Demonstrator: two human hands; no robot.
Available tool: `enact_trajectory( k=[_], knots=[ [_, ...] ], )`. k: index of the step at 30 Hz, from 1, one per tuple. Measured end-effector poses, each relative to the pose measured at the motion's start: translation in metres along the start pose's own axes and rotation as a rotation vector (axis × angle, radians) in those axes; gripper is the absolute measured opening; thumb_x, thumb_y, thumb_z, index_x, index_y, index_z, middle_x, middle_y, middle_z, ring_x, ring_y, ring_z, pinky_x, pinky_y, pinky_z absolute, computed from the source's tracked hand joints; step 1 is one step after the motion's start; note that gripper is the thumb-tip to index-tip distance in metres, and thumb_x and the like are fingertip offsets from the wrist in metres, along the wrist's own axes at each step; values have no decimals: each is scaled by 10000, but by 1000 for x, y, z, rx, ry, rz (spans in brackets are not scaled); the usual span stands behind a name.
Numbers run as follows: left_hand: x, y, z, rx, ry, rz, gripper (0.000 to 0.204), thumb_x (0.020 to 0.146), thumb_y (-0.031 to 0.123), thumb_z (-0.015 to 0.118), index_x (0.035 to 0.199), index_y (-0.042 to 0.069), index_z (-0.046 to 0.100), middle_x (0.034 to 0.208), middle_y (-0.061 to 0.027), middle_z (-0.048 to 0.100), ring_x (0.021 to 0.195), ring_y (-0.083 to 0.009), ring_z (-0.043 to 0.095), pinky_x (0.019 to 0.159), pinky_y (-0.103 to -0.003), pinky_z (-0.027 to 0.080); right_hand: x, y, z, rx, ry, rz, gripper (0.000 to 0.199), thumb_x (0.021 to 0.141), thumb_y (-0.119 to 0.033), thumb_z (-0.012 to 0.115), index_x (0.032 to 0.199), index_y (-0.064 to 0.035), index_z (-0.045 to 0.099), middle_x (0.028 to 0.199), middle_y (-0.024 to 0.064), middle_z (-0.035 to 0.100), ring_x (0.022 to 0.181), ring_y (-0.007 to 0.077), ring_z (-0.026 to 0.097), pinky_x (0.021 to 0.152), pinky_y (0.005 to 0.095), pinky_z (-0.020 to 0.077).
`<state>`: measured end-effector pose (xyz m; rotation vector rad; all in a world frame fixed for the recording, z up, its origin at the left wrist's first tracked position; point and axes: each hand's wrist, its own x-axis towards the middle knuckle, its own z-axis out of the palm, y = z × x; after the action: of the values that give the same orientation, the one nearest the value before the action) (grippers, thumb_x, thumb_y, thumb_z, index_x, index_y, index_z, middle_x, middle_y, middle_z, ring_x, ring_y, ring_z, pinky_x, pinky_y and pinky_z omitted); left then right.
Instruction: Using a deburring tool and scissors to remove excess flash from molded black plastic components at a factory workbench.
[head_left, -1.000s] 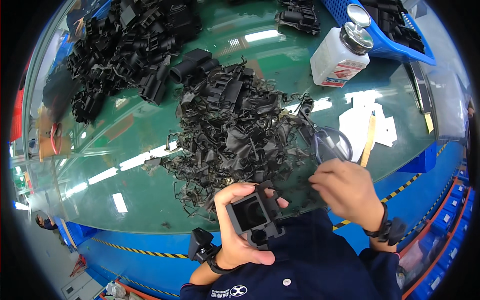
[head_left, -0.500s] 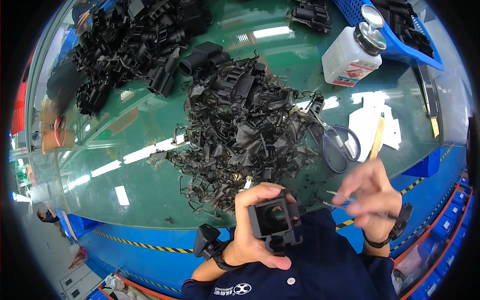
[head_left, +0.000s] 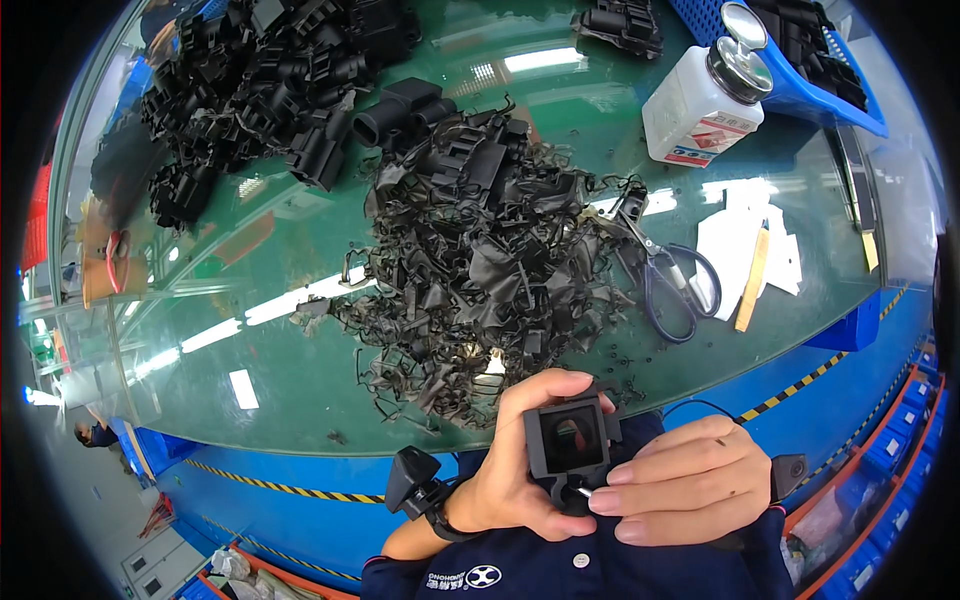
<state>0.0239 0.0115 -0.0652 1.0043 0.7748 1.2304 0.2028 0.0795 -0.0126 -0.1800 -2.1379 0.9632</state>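
My left hand [head_left: 510, 470] grips a black plastic housing [head_left: 566, 440] with a square opening, held upright near my chest at the table's front edge. Beside it, my right hand [head_left: 690, 480] is closed around slim metal tweezers [head_left: 581, 491]. Only their silver tip shows, touching or very close to the lower part of the housing; the fingers cover the rest. Just beyond the hands lies a heap of thin black plastic trimmings [head_left: 500, 270]. A black molded part [head_left: 400, 112] rests at the heap's far end.
Scissors [head_left: 670, 290] with dark handles lie right of the heap, near white paper pieces [head_left: 735, 240] and a yellow strip [head_left: 752, 280]. A white bottle [head_left: 690, 110] with a metal top stands by a blue basket [head_left: 820, 105]. Many black parts [head_left: 270, 90] are piled far left.
My right hand has moved left and down to the housing, bringing the tweezers to its lower part. My left hand has shifted slightly right and turned the housing a little.
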Motion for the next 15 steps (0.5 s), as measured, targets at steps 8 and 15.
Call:
enact_trajectory(
  k=[8,15],
  knots=[
    [-2,0,-1,-22,-34,-50,1052,487,420,858,1259,66,237,1096,-210,459,884,-252,562,741,-367,511,1,-2,2,-33,17,17,108,748,-36,601,846,-33,646,942,131,654,844,204,619,716,255,498],
    [0,2,-2,48,-70,-48,1054,486,343,862,1268,42,223,1095,-213,461,880,-239,558,752,-361,503,4,-7,5,-221,-5,-53,123,738,-52,615,859,-37,632,904,100,661,814,181,619,704,250,497]
  ],
)
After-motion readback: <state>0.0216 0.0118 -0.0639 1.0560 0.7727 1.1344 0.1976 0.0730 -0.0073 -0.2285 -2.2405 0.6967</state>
